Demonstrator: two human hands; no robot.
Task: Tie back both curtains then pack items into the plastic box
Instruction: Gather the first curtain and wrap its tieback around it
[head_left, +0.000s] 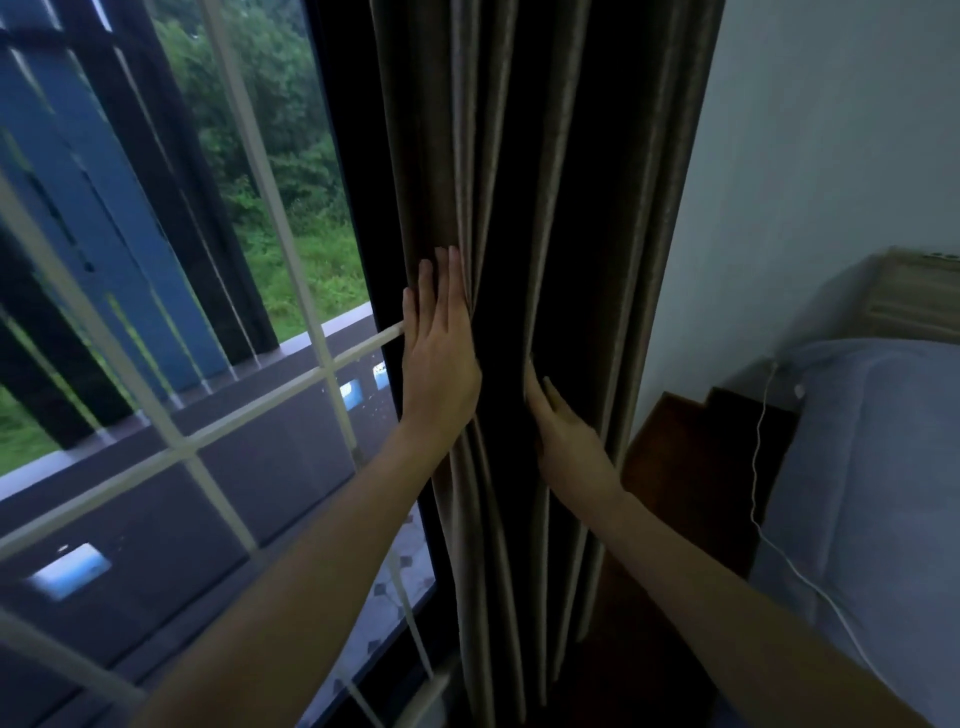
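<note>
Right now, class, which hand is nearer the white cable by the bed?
Right. The right hand touches the curtain folds, left of the white cable; the left hand lies flat on the curtain's window edge, farther left.

Legible markings: none found.
No text, label, brand, number or sign can be read on the curtain (415, 156), window bars (260, 171), wall (831, 130) or bedding (883, 467).

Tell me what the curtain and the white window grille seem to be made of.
Curtain: thick woven fabric, matte brown-grey, judging by its deep soft folds. White window grille: probably painted metal, smooth finish; thin straight rigid bars, but wood or plastic cannot be excluded.
</note>
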